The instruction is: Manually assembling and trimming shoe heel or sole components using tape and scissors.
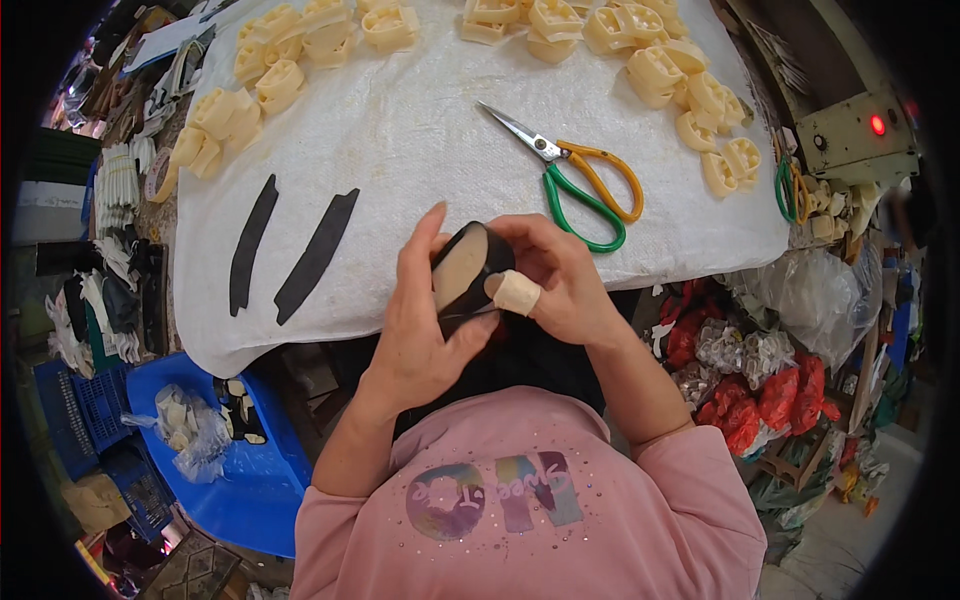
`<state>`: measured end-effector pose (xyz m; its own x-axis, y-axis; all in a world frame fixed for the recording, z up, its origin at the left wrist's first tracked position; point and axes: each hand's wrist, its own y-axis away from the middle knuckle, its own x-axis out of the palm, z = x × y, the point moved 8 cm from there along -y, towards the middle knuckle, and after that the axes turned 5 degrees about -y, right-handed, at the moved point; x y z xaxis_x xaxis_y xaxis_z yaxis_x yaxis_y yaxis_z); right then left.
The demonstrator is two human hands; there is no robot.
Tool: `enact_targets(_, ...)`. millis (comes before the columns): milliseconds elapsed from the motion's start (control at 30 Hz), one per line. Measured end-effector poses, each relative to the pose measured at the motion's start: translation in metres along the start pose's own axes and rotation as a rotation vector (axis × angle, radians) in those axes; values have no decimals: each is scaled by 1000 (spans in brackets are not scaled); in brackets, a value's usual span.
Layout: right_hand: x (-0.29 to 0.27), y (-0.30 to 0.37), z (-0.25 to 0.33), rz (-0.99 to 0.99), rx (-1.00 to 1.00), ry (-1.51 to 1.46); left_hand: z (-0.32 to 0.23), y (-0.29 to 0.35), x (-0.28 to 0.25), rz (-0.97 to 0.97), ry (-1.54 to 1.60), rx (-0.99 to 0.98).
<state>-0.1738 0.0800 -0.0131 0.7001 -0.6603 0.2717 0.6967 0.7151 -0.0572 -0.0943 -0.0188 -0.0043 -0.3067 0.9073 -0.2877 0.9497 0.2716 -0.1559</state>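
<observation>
Between both hands, just in front of the table's near edge, is a shoe heel [462, 268], a curved block with a beige face and a black band round its side. My left hand [420, 310] grips it from the left, fingers along the far side and thumb underneath. On its right side my right hand [555, 275] presses with bent fingers; a beige wrap covers the thumb. Two black strips [318, 255] lie flat on the white cloth to the left. Scissors [568, 170] with one green and one orange handle rest beyond my right hand, blades slightly parted.
Cream plastic heel blocks [655, 75] line the far side of the white-covered table [400, 130]. Down to the left stands a blue plastic chair [260, 470] with bags and scraps on it. Red and clear plastic bags [765, 400] pile up at the right, below a lit control box [855, 140].
</observation>
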Motion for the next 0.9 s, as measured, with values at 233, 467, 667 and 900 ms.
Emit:
enact_targets(233, -11, -12, -9, 41, 125, -126, -8, -5, -15, -65, -242, 0)
enact_targets(467, 3, -17, 18, 261, -7, 336, -35, -1, -10, -131, -401, 245)
enact_targets(667, 6, -13, 21, 236, -139, 638, -35, -4, -4, -124, -504, 272)
enact_targets(900, 0, -6, 16, 148, -157, 498, -33, 0, 1, -191, -548, 222)
